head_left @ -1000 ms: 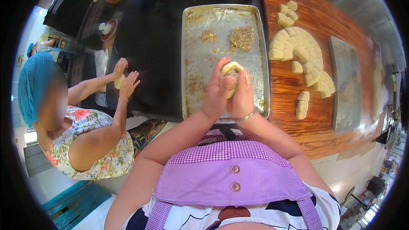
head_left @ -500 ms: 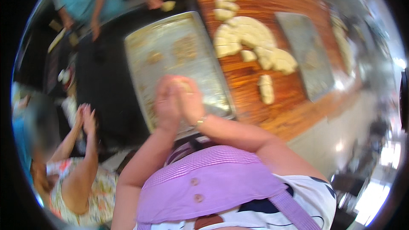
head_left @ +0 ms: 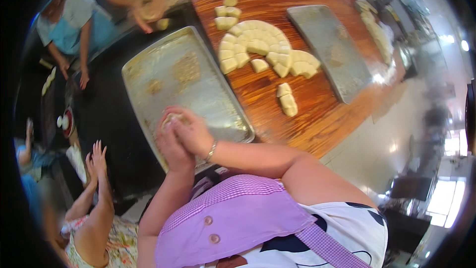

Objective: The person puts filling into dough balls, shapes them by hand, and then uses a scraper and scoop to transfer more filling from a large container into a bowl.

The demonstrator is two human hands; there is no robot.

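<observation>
Cupped together over the near part of a metal baking tray [head_left: 193,99], my left hand [head_left: 172,147] and my right hand [head_left: 194,133] are closed around a small piece of pale dough [head_left: 172,118]. Only a bit of the dough shows between the fingers; the palms hide the rest. On the wooden board to the right, a curved block of cut dough pieces [head_left: 258,32] lies with several loose pieces around it. A short stack of dough pieces [head_left: 287,100] sits nearer to me.
A second metal tray [head_left: 325,44] rests on the wooden board [head_left: 317,124], right of the dough. The black worktop [head_left: 106,104] stretches to the left. Co-workers' hands are at the far edge [head_left: 148,12] and on the left [head_left: 96,161]. A red-rimmed bowl [head_left: 67,121] stands far left.
The view has shifted, so the trays and dough appear further left. My hands have gone from palms nearly flat together to fingers curled around the dough. The left neighbour's fingers have spread.
</observation>
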